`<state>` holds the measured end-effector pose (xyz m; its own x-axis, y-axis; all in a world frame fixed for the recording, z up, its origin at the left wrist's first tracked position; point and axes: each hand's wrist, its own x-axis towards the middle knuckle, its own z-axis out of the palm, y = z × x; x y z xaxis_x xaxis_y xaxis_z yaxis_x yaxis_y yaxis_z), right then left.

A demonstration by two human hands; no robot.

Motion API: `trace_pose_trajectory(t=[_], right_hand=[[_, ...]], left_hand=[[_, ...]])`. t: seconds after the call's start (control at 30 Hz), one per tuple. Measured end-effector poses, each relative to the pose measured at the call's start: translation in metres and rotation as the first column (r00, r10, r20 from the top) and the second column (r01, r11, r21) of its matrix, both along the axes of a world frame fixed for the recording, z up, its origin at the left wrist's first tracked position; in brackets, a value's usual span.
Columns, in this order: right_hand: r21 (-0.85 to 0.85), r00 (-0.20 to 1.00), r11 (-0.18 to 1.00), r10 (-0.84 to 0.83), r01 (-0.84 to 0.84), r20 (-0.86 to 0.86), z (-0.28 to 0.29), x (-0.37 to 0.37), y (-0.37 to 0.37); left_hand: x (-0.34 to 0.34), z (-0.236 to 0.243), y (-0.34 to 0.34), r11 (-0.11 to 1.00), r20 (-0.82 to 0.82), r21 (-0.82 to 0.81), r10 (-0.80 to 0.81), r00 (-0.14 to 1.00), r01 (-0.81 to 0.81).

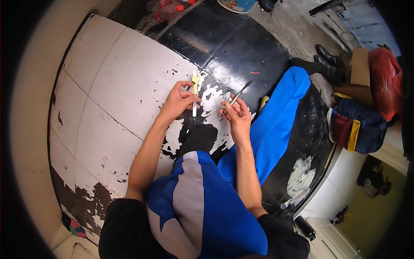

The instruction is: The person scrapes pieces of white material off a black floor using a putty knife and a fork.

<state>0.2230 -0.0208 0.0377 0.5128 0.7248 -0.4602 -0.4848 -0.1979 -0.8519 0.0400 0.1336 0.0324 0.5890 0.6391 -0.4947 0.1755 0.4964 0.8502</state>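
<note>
I sit on a tiled floor with my legs in blue trousers [276, 125] stretched out. My left hand [179, 101] grips a small yellow and white fork [195, 88] upright, tines pointing away from me. My right hand [236, 114] holds a thin metal tool [239, 93] like a brush or blade, slanted up to the right. Both hands hover above the floor in front of my knees, a short gap between them. The tool's tip does not touch the fork.
White tiles with flaking paint [120, 90] lie to the left, black tiles [233, 47] ahead. Black boots [330, 64], a cardboard box [358, 71], a red bag [386, 82] and a dark blue bag [360, 125] sit at the right. Plastic bottles [170, 9] lie far ahead.
</note>
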Motion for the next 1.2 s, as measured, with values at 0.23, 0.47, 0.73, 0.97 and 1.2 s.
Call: trace_pose_trajectory(t=[0.23, 0.47, 0.73, 0.97, 1.2], right_hand=[[0.039, 0.964, 0.965, 0.26, -0.259, -0.057, 0.016, -0.03, -0.028], [0.079, 0.965, 0.965, 0.254, -0.249, -0.066, 0.031, -0.04, -0.049], [0.281, 0.925, 0.95, 0.02, -0.136, 0.38, 0.069, -0.049, -0.039], [-0.084, 0.884, 0.95, 0.309, -0.299, 0.351, 0.048, -0.07, -0.042], [0.15, 0.945, 0.977, 0.101, -0.154, 0.311, 0.075, -0.085, -0.046]], left_hand=[[0.019, -0.011, -0.004, 0.99, 0.143, -0.139, 0.013, 0.99, 0.007], [0.017, -0.01, -0.006, 0.998, 0.189, -0.018, -0.052, 0.981, 0.056], [0.026, -0.007, -0.013, 0.971, 0.073, 0.24, -0.027, 0.997, 0.009], [0.03, -0.001, -0.015, 0.929, -0.02, 0.369, 0.017, 1.0, -0.008], [0.027, -0.006, -0.017, 0.898, 0.017, 0.437, 0.05, 0.999, -0.052]])
